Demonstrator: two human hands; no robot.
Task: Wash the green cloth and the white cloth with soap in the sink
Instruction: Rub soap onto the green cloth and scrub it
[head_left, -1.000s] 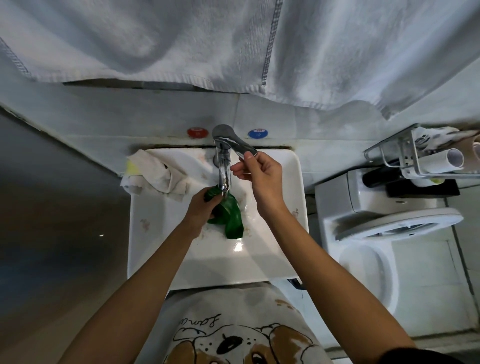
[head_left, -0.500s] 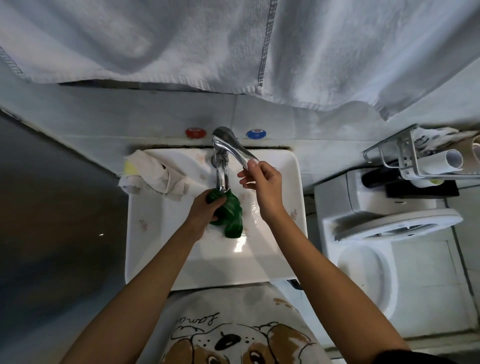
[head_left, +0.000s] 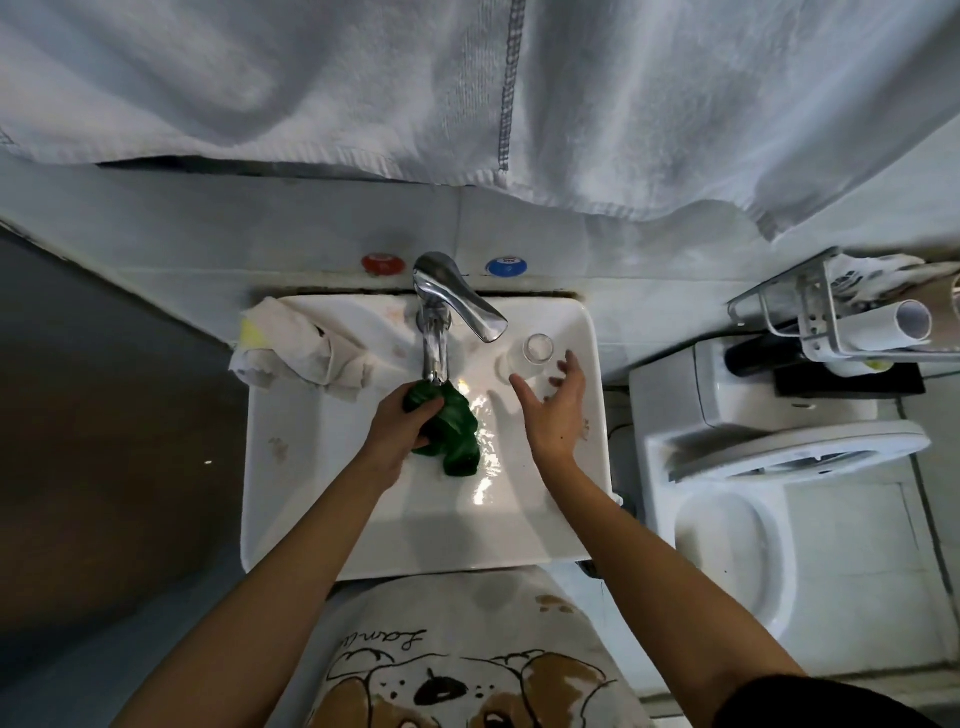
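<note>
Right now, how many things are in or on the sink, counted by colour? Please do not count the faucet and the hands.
Green: 1, the green cloth, gripped by the left hand under the faucet.
White: 1, the white cloth on the sink rim.
Clear: 1, the glass near the right hand.
Total: 3

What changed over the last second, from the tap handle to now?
The right hand let go of the tap handle and dropped, open, over the sink near a clear glass. The left hand kept its grip on the green cloth under the spout; the white cloth stayed on the rim.
</note>
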